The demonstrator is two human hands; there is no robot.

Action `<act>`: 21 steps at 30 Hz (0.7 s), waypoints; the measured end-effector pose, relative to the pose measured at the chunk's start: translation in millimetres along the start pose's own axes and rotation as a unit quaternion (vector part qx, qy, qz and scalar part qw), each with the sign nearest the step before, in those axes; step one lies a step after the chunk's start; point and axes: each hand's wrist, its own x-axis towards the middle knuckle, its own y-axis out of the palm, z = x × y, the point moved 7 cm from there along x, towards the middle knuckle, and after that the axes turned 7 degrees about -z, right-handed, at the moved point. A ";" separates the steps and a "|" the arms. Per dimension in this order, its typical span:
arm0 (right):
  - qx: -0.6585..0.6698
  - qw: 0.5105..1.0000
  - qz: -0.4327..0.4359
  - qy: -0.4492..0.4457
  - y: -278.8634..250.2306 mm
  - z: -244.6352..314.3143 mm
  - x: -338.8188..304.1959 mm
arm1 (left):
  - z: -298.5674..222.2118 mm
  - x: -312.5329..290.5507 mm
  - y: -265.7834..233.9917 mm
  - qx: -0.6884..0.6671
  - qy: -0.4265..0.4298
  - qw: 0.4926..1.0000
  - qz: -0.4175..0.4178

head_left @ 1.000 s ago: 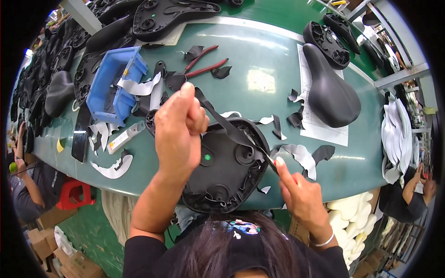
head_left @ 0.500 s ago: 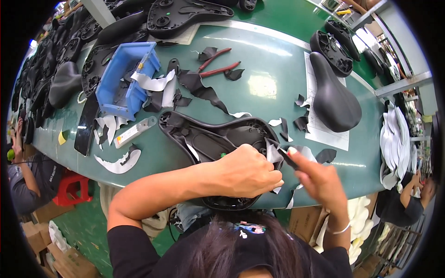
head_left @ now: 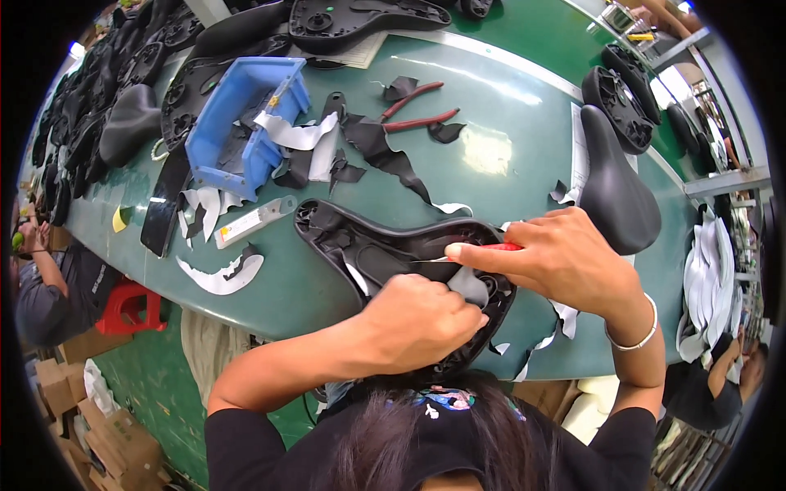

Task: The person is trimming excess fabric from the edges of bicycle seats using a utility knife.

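Note:
Upside down in front of me lies a black bicycle saddle [head_left: 393, 229], its hollow underside facing up. My left hand [head_left: 426, 323] is closed in a fist over its near side, against a grey flap of cover material [head_left: 469, 286] that runs in behind the fingers; the grip itself is hidden. My right hand [head_left: 569, 262] reaches over the saddle's wide end, wrapped round a red-handled knife [head_left: 501, 246]. Its thin blade points left over the saddle's hollow, above the flap.
A blue bin [head_left: 237, 139] with scraps stands at the left. Beyond the saddle lie red-handled pliers [head_left: 422, 121] and black offcuts [head_left: 381, 151]. A box cutter [head_left: 254, 222] rests left of the saddle. Another saddle [head_left: 614, 180] lies right, near stacked white pieces [head_left: 708, 286].
My right hand has moved left and away from me, over the saddle, and the knife now points left. The left hand has shifted slightly nearer me. The whole view has shifted a little.

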 end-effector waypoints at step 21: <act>0.076 0.902 -0.121 0.408 36.2 64.5 -119.7 | 63.0 41.9 -53.7 -0.727 -0.125 0.595 -0.320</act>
